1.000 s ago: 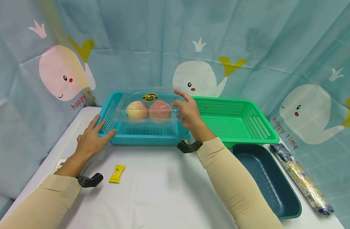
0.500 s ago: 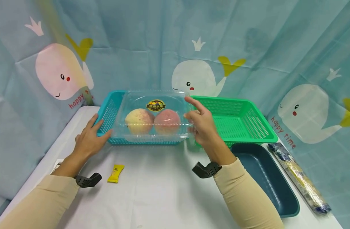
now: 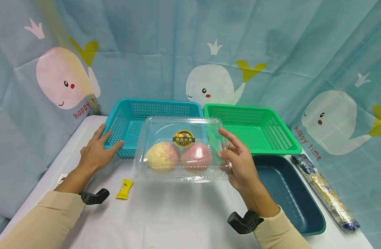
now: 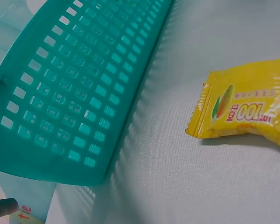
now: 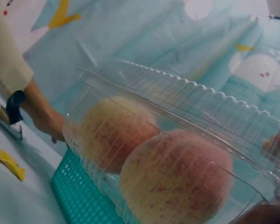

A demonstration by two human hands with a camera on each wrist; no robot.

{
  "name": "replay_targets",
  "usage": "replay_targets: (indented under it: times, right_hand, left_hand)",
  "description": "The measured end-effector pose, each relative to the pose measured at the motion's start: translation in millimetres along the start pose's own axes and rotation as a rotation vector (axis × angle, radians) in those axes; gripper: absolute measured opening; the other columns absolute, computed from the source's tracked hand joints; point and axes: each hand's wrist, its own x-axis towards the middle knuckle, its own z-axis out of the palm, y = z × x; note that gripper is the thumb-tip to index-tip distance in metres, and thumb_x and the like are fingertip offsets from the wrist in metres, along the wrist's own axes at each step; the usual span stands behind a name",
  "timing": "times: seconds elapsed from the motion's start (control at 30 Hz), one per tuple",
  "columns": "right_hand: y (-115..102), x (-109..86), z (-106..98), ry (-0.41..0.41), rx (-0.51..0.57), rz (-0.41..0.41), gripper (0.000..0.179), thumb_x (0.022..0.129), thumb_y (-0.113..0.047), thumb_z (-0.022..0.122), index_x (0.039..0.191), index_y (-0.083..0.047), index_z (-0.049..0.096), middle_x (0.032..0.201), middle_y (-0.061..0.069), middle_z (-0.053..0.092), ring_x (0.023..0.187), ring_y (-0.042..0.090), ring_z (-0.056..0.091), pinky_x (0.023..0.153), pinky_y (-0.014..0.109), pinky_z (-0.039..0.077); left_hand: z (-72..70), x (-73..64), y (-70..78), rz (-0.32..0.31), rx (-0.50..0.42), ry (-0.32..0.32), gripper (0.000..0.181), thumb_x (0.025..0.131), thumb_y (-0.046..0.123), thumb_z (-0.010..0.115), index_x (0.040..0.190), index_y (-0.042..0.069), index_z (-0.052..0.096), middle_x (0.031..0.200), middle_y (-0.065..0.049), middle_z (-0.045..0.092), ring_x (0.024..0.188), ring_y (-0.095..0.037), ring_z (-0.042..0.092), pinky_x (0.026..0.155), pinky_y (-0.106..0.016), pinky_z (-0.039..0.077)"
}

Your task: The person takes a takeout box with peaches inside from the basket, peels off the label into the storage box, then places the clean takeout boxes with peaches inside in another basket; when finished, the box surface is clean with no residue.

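The right hand (image 3: 241, 164) carries the clear box (image 3: 180, 174) alone, with its fingers gripping the right end. The box is above the surface (image 3: 178, 221), in front of the blue basket (image 3: 159, 109) and the left part of the green basket (image 3: 240, 112). Inside it, two peaches (image 3: 162, 157) sit side by side. The left hand (image 3: 97, 152) has its fingers spread at the left front corner of the blue basket, and they grip nothing that I can see.

The main risk, I think, comes from holding at one end only: the left end has no support, so the box could tip and the peaches could roll to that side. The thin plastic may also bend under this weight, and the lid could then spring up; I cannot tell if it is fastened. If the box goes low, its left corner may press the candy (image 3: 124, 189), which lies near it. A careless pull of the left hand could also drag the blue basket.
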Motion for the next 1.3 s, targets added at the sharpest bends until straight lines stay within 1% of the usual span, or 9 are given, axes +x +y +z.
replay_targets:
  times: [0.13, 0.2, 0.27, 0.43, 0.57, 0.77, 0.87, 1.03, 1.3]
  right_hand:
    - [6, -14.2, -8, -0.014, 0.017, -0.008, 0.063, 0.084, 0.013, 0.049, 0.143, -0.010, 0.047, 0.108, 0.014, 0.047, 0.067, 0.013, 0.047, 0.046, 0.017, 0.039]
    - [9, -20.9, -12, -0.015, 0.023, -0.004, 0.063, 0.084, 0.013, 0.048, 0.144, -0.010, 0.046, 0.124, 0.018, 0.043, 0.073, 0.014, 0.049, 0.047, 0.017, 0.039]
    - [12, -26.9, -16, -0.016, 0.027, -0.005, 0.064, 0.085, 0.013, 0.048, 0.144, -0.010, 0.044, 0.132, 0.019, 0.039, 0.075, 0.014, 0.049, 0.047, 0.016, 0.039]
    - [21, -37.9, -26, -0.046, 0.030, -0.027, 0.064, 0.086, 0.014, 0.048, 0.146, -0.006, 0.040, 0.133, 0.022, 0.034, 0.074, 0.012, 0.047, 0.048, 0.013, 0.037]
    - [30, -44.5, -33, -0.042, 0.030, -0.024, 0.063, 0.085, 0.014, 0.048, 0.145, -0.004, 0.041, 0.133, 0.023, 0.033, 0.068, 0.009, 0.044, 0.048, 0.012, 0.036]
    - [45, -52.5, -43, -0.031, 0.035, 0.000, 0.062, 0.084, 0.014, 0.050, 0.144, -0.004, 0.043, 0.128, 0.025, 0.035, 0.065, 0.009, 0.044, 0.048, 0.013, 0.036]
    - [53, -55.3, -48, -0.037, 0.041, -0.013, 0.062, 0.084, 0.015, 0.050, 0.143, -0.003, 0.043, 0.125, 0.025, 0.035, 0.066, 0.008, 0.045, 0.047, 0.012, 0.036]
    - [64, -58.8, -54, -0.046, 0.050, -0.035, 0.063, 0.083, 0.016, 0.049, 0.143, -0.001, 0.042, 0.120, 0.026, 0.033, 0.058, 0.005, 0.042, 0.045, 0.012, 0.035]
    - [74, -60.6, -62, -0.059, 0.072, -0.030, 0.063, 0.083, 0.015, 0.049, 0.143, -0.002, 0.043, 0.133, 0.029, 0.018, 0.054, 0.002, 0.043, 0.044, 0.011, 0.036]
  left_hand:
    - [-0.6, -0.5, -0.4, 0.001, -0.009, 0.001, 0.082, 0.094, 0.057, 0.046, 0.146, -0.005, 0.033, 0.159, -0.015, 0.008, 0.133, -0.053, 0.024, 0.087, -0.077, 0.020]
    - [-0.5, -0.3, -0.3, 0.002, -0.012, 0.000, 0.082, 0.094, 0.056, 0.046, 0.146, -0.005, 0.032, 0.159, -0.015, 0.008, 0.133, -0.053, 0.024, 0.087, -0.078, 0.020]
    - [-0.3, -0.3, -0.4, 0.004, -0.016, -0.003, 0.082, 0.094, 0.056, 0.046, 0.146, -0.005, 0.032, 0.159, -0.015, 0.008, 0.133, -0.053, 0.024, 0.087, -0.077, 0.021]
    - [-0.5, -0.1, -1.6, 0.009, -0.021, -0.005, 0.082, 0.094, 0.056, 0.047, 0.146, -0.005, 0.033, 0.159, -0.015, 0.008, 0.132, -0.053, 0.025, 0.085, -0.076, 0.022]
    - [-0.9, 0.0, -2.1, 0.018, -0.029, -0.003, 0.081, 0.094, 0.055, 0.048, 0.146, -0.006, 0.033, 0.159, -0.015, 0.008, 0.132, -0.053, 0.026, 0.084, -0.076, 0.022]
    - [-0.8, -0.3, -0.5, 0.013, -0.029, 0.000, 0.081, 0.094, 0.054, 0.048, 0.146, -0.005, 0.032, 0.159, -0.015, 0.009, 0.133, -0.052, 0.025, 0.086, -0.076, 0.022]
    - [-0.6, 0.1, 0.1, 0.012, -0.029, -0.003, 0.081, 0.094, 0.054, 0.048, 0.146, -0.005, 0.032, 0.159, -0.015, 0.009, 0.133, -0.052, 0.024, 0.087, -0.076, 0.021]
    - [-0.5, 1.7, -0.6, 0.015, -0.026, -0.011, 0.081, 0.094, 0.054, 0.048, 0.147, -0.005, 0.032, 0.159, -0.014, 0.008, 0.135, -0.051, 0.023, 0.087, -0.076, 0.021]
    - [-2.3, 2.9, -3.3, 0.018, -0.033, -0.021, 0.080, 0.094, 0.053, 0.049, 0.147, -0.004, 0.031, 0.159, -0.014, 0.008, 0.136, -0.049, 0.020, 0.091, -0.077, 0.018]
